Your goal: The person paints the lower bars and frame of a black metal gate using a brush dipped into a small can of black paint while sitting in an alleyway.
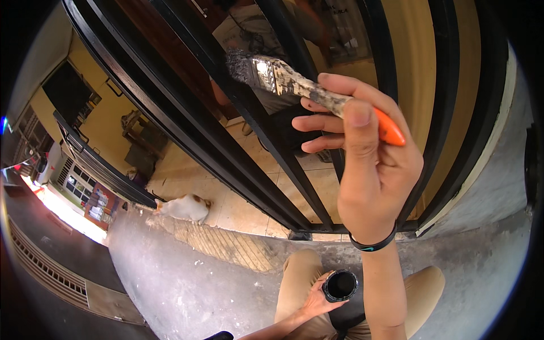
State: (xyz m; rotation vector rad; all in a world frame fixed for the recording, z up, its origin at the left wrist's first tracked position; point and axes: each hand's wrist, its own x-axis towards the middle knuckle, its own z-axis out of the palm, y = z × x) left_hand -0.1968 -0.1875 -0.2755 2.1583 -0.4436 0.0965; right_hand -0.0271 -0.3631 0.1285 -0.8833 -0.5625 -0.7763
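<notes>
My right hand (371, 147), a black band on its wrist, is closed around the handle of a paintbrush (300, 84). The handle is smeared with black and white paint and ends in an orange tip; its metal ferrule is spotted. Dark bristles touch a black metal bar (249, 105) of the gate in front of me, or lie right beside it. Low down, between my knees, my left hand (318, 297) grips a small round container (340, 285) with a black rim. Its inside is dark, and I cannot make out how full it is.
Behind the bars a person (266, 39) in a grey shirt is partly hidden. A white and orange cat (184, 208) is on the floor at left, near a ridged concrete ramp (218, 242). A grey wall (493, 170) curves along the right. Farther left stands another black gate (93, 156).
</notes>
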